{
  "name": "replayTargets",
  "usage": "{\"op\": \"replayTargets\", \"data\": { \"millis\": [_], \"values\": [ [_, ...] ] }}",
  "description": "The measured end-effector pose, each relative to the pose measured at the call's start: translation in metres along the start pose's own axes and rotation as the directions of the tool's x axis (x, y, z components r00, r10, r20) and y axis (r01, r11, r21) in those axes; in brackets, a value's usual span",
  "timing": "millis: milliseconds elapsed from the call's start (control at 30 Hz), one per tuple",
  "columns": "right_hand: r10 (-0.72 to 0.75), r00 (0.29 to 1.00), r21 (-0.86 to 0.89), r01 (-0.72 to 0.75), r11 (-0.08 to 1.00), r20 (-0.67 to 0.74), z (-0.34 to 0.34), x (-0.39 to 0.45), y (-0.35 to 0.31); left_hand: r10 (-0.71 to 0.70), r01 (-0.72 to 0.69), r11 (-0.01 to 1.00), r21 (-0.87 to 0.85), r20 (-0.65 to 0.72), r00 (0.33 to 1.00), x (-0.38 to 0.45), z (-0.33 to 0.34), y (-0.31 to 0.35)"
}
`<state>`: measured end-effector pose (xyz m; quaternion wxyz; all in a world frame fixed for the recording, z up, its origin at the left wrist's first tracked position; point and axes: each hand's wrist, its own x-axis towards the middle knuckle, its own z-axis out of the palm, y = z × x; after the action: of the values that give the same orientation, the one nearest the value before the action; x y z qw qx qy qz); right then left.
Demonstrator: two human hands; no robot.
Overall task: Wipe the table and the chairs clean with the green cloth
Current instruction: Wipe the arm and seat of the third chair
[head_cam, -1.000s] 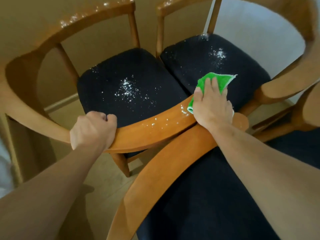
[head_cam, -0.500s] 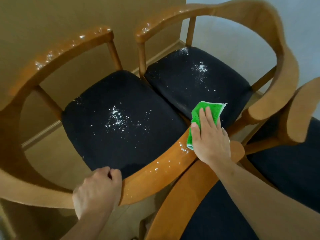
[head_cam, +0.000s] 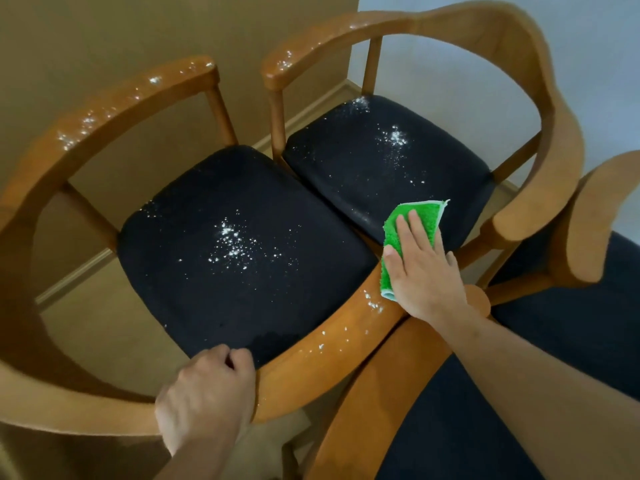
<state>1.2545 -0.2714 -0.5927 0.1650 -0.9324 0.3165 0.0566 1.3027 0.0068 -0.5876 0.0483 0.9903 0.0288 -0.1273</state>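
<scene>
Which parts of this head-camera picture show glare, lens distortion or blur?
Head view: glare glints on the glossy wooden armrests; the wide lens bows the chair backs; edges look soft, while the green cloth and white powder stay fairly sharp.

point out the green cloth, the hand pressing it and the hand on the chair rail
green fuzzy cloth [head_cam: 393, 233]: head view, bare left part.
right hand [head_cam: 424, 275]: head view, back of hand.
left hand [head_cam: 204, 396]: head view, knuckles over curved wooden chair rail [head_cam: 311, 362].
</scene>
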Motion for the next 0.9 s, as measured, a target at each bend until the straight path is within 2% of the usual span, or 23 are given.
{"op": "replayTargets", "data": {
  "millis": [267, 433, 567, 633, 700, 800, 900],
  "values": [
    [0.07, 0.997, 0.024, -0.07, 0.997, -0.036, -0.002, 0.003, -0.006, 0.072, -0.072, 0.997, 0.002, -0.007, 0.997, -0.001, 0.004, -0.005],
    [0.122, 0.992, -0.022, -0.123, 0.992, -0.032, 0.015, -0.048, -0.044, 0.14, -0.14, 0.99, -0.03, -0.005, 0.99, -0.002, 0.006, -0.011],
    [0.032, 0.997, -0.079, -0.026, 0.997, 0.075, 0.034, -0.101, -0.086, 0.201, -0.2, 0.979, -0.027, 0.042, 0.979, -0.002, 0.003, -0.014],
    [-0.025, 0.994, -0.086, 0.035, 0.996, 0.109, 0.037, -0.112, -0.088, 0.202, -0.202, 0.979, -0.012, 0.055, 0.978, -0.004, 0.001, -0.013],
    [-0.026, 0.996, -0.075, 0.032, 0.997, 0.083, 0.029, -0.092, -0.072, 0.193, -0.193, 0.981, -0.003, 0.075, 0.978, -0.002, 0.0, -0.011],
    [0.142, 0.99, -0.018, -0.142, 0.99, -0.022, 0.01, -0.035, -0.034, 0.197, -0.197, 0.98, -0.005, 0.095, 0.976, 0.0, 0.002, -0.013],
    [0.201, 0.976, 0.009, -0.201, 0.979, -0.081, 0.001, 0.014, -0.013, 0.212, -0.213, 0.977, 0.005, 0.081, 0.974, 0.0, 0.002, -0.013]
  ]
}}
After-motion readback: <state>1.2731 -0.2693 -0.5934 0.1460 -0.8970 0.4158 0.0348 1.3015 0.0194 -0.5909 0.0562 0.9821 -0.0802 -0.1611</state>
